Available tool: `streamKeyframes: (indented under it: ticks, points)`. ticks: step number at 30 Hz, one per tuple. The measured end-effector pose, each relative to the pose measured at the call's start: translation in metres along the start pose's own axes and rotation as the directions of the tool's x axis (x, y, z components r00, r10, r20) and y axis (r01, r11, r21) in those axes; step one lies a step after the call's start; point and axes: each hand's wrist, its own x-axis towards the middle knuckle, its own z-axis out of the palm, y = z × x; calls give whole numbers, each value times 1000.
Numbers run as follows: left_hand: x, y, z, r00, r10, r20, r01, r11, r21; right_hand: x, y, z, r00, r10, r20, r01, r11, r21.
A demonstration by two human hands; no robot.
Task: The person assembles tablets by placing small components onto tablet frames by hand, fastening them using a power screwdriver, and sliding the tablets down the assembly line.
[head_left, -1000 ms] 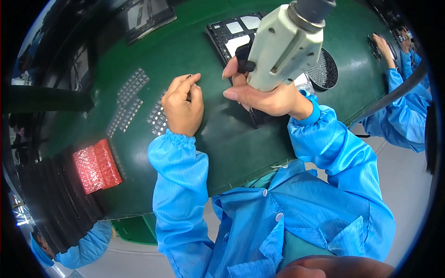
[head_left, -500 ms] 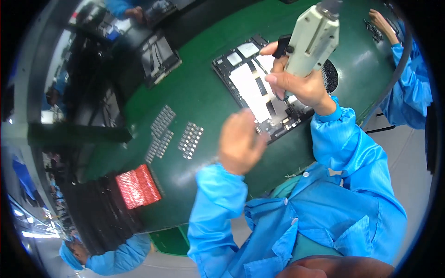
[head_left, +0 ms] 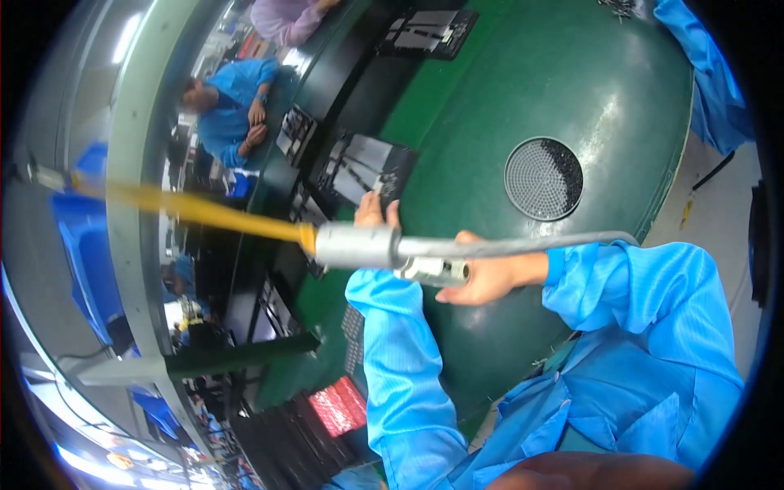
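My left hand [head_left: 374, 211] reaches forward with its fingers stretched out, touching the near edge of an opened tablet-like device [head_left: 363, 167]. That device has a black frame, pale panels and dark strips, and lies at the edge of the green table. My right hand [head_left: 486, 278] is wrapped round a pale electric screwdriver [head_left: 437, 271], seen nearly end-on from its cable end. A grey cylinder [head_left: 355, 247] on the grey cable crosses in front of both hands and hides part of my left hand and wrist. The screwdriver's tip is out of sight.
A round dish [head_left: 539, 178] holding small black parts stands on the green table [head_left: 465, 114]. Similar devices [head_left: 429, 34] lie on the dark strip beyond. A blurred yellow strap [head_left: 196, 208] runs left from the cylinder. A red wrapped pack [head_left: 337, 406] lies lower left. Other people are nearby.
My view has swung left. My left hand has moved forward to a device at the table's far edge. The screwdriver has come leftward in my right hand, and no device lies beneath it now.
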Motion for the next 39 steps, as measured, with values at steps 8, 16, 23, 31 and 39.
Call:
streamKeyframes:
  ticks: [8, 16, 23, 31, 39]
  points:
    - [12, -80, -35, 900, -181, 397, 28, 932, 361, -7, 1, -9, 993, 8, -122, 11, 988, 154]
    - [-8, -138, -57, 626, -554, 549, 99, 755, 649, -7, 3, -7, 998, 13, -68, -2, 986, 165]
    - [-21, -149, -64, 920, -382, -83, 371, 787, 494, -7, -1, -9, 994, -17, -111, 27, 995, 93]
    - [-21, -67, -176, 924, -210, -321, 346, 815, 465, -2, -4, -17, 981, 55, -187, -51, 998, 23]
    - [-75, 63, -184, 899, 98, -426, -27, 985, 169, 5, -13, -50, 873, -283, -397, 180, 944, -276]
